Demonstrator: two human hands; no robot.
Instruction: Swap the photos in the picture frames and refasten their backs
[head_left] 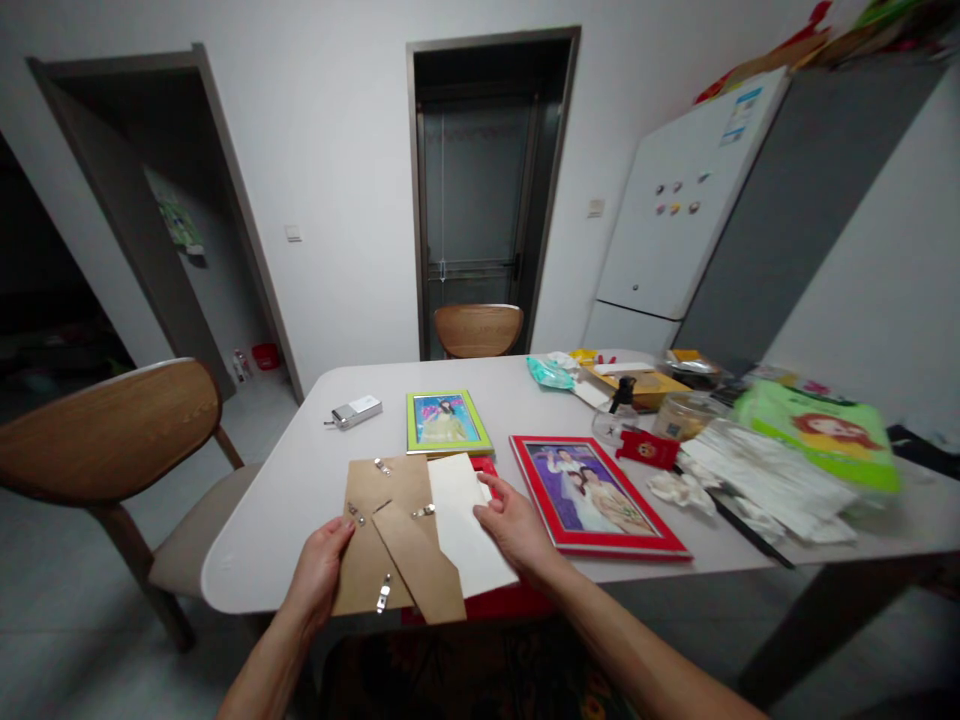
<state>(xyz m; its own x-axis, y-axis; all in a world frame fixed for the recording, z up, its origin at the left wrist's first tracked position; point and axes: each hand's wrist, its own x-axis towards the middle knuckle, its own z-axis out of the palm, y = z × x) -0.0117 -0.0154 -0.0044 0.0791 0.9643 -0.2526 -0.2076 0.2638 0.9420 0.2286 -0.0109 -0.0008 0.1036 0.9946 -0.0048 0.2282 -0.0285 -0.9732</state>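
Note:
My left hand (322,568) grips the left edge of a brown picture-frame backing board (367,560), which has metal clips and a fold-out stand. White paper or card (465,530) lies partly under the board's right side, and my right hand (514,525) pinches its right edge. Beneath both shows part of a red frame (502,602), mostly covered. To the right lies a red picture frame (540,490) with a photo of people in it. A smaller lime-green picture frame (411,425) with a photo rests just beyond the board.
A small white-and-grey device (356,411) lies at the table's left. Tissues (765,480), a green package (817,430), a clear cup (686,412), a red card (646,449) and a cardboard box (637,385) crowd the right. Wooden chairs (112,430) stand at the left and far side.

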